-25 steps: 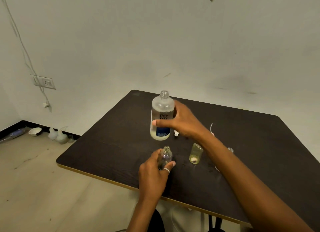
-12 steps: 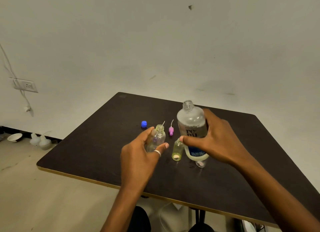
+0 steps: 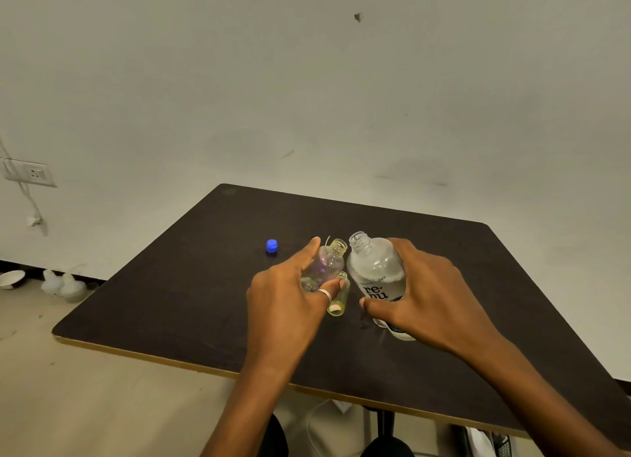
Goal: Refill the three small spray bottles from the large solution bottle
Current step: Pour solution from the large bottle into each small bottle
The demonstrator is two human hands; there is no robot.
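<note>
Left hand (image 3: 285,301) gripping small clear open-necked spray bottle (image 3: 324,265), tilted right.
Right hand (image 3: 426,301) clasping large clear white-labelled solution bottle (image 3: 375,272), uncapped necks nearly touching above dark table (image 3: 170,303).

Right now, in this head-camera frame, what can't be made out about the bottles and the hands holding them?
- Third small bottle: only a clear base peeks out behind the right hand.
- Large solution bottle: the right hand's grip covers its lower label and base.
- Clear small bottle: lower body hidden by the left hand; whether it rests on the table is unclear.
- Yellowish small bottle: fill level too small to judge.
</note>
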